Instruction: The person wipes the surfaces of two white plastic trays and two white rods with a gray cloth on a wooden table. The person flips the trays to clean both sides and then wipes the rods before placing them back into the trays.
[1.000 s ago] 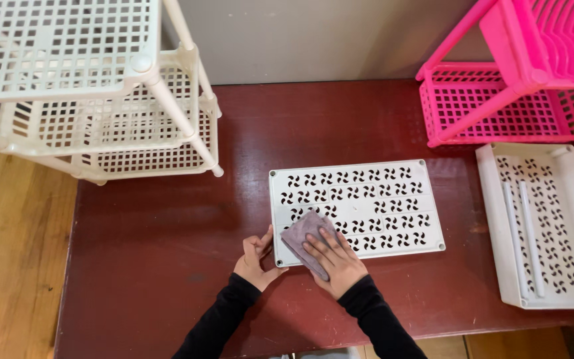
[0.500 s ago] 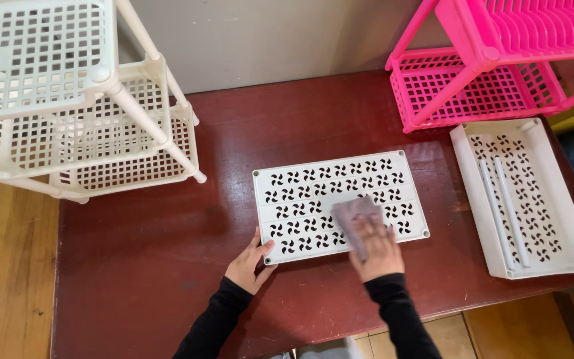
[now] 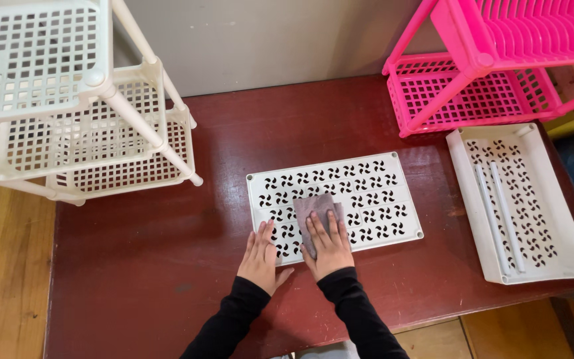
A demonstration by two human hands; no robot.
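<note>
Perforated white panel (image 3: 360, 193): laid flat on the dark red desk (image 3: 167, 266), near its middle.
Grey cloth (image 3: 313, 209): pressed onto the panel under the right hand (image 3: 329, 247), fingers spread flat.
Left hand (image 3: 260, 258): laid open on the panel's near-left corner, nothing grasped.
Surroundings: white rack (image 3: 68, 100) at left, pink rack (image 3: 486, 73) and white tray (image 3: 566, 199) at right.

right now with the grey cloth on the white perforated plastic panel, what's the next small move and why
Probably slide the grey cloth rightward across the white perforated plastic panel. The right hand presses it flat near the panel's left-middle, the left hand lies flat on the near-left corner as if steadying it, and the uncovered right half lies beyond the cloth.
</note>
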